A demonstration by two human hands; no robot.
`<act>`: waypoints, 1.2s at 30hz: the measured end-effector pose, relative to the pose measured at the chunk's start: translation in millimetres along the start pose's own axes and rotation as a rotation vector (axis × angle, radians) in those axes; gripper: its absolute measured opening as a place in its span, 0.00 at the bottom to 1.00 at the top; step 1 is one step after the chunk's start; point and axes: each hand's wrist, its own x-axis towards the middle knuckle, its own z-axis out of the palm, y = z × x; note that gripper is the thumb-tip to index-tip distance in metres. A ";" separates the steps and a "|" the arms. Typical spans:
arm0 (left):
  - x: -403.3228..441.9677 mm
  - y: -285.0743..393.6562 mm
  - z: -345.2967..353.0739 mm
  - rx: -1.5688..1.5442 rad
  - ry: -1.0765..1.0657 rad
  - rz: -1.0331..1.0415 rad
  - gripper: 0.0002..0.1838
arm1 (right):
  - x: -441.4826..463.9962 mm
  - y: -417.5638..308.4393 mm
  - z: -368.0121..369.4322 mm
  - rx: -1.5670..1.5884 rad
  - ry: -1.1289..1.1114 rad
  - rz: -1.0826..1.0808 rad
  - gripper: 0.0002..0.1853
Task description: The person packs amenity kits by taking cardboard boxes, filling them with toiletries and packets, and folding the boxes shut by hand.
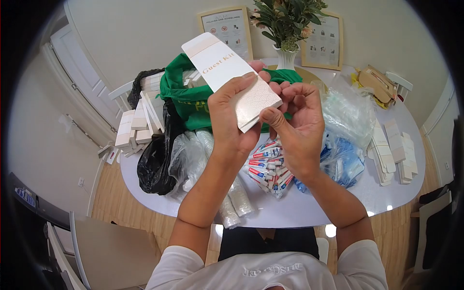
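A flat white and beige box [217, 63] printed "Guest Kit" is held up, tilted, over the middle of the table. My left hand [225, 113] is closed around it, thumb across the front and fingers behind. At the box's lower right corner, my right hand [303, 133] has its thumb and curled fingers pinching the edge. The far end of the box extends as a flap. Below my hands lies a clear bag of small toothpaste tubes [266, 169]. Clear-wrapped rolls [229, 205] lie beside it.
A green bag [193, 108] and a black plastic bag [157, 169] stand left of centre, with stacked kit boxes [137, 125] farther left. Clear plastic [348, 108] and blue packets [345, 162] lie right, near more flat boxes [384, 152]. A flower vase [286, 58] stands behind.
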 end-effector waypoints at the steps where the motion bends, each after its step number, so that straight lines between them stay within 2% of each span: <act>1: -0.2 -0.7 1.5 0.007 0.022 0.012 0.20 | 0.5 0.1 -0.2 -0.001 -0.004 0.000 0.23; 4: 3.2 0.0 -2.0 -0.003 0.028 -0.010 0.19 | 1.3 3.7 -3.8 -0.040 0.015 0.053 0.26; 6: 3.7 2.1 -1.1 -0.016 0.012 -0.034 0.19 | 5.3 9.3 -5.2 -0.178 -0.088 -0.076 0.33; 7: 1.6 2.4 3.1 0.046 0.058 -0.008 0.18 | 5.4 9.2 -5.0 -0.176 -0.095 -0.077 0.33; 9: 1.8 3.4 4.1 0.108 0.106 0.022 0.18 | 4.1 8.5 -5.3 -0.341 -0.128 -0.135 0.39; 20: 7.8 -4.0 -5.8 0.061 -0.060 -0.124 0.19 | 6.1 11.4 -6.1 -0.364 -0.052 -0.101 0.43; 25: 7.4 -0.8 -2.1 0.142 0.025 -0.083 0.20 | 11.5 15.0 -12.4 -0.411 -0.068 -0.064 0.45; 27: 7.0 5.5 -2.4 0.197 0.020 -0.033 0.19 | 18.3 11.8 -13.8 -0.198 -0.200 -0.022 0.38; 28: 7.8 9.0 -5.9 0.292 -0.002 -0.017 0.19 | 19.2 9.9 -12.4 -0.204 -0.189 -0.023 0.38; 29: 8.3 8.5 -7.9 0.382 -0.030 -0.015 0.18 | 17.8 7.7 -10.2 0.009 -0.137 0.140 0.33; 30: 6.5 5.4 -4.4 0.413 0.061 -0.010 0.19 | 15.6 6.2 -9.6 0.222 -0.071 0.294 0.28; 31: 9.9 7.2 -6.4 0.333 -0.094 0.022 0.20 | 15.2 10.6 -11.3 0.306 -0.041 0.401 0.18; 32: 14.9 8.8 -12.5 0.318 -0.199 0.144 0.22 | 14.0 17.1 -19.2 0.493 -0.108 0.570 0.18; 33: 24.8 19.1 -28.0 0.213 -0.263 0.087 0.24 | 12.2 20.7 -25.5 0.686 -0.182 0.731 0.19; 34: 25.0 32.7 -29.8 0.174 -0.222 0.066 0.27 | 9.0 16.6 -21.5 0.784 -0.148 0.892 0.19; 35: 31.8 43.9 -39.9 0.065 -0.495 0.045 0.30 | 4.7 13.4 -15.4 0.887 -0.115 1.052 0.18; 36: 36.6 50.0 -48.9 -0.139 -0.684 -0.056 0.36 | -1.2 16.7 -14.3 1.015 -0.206 1.118 0.18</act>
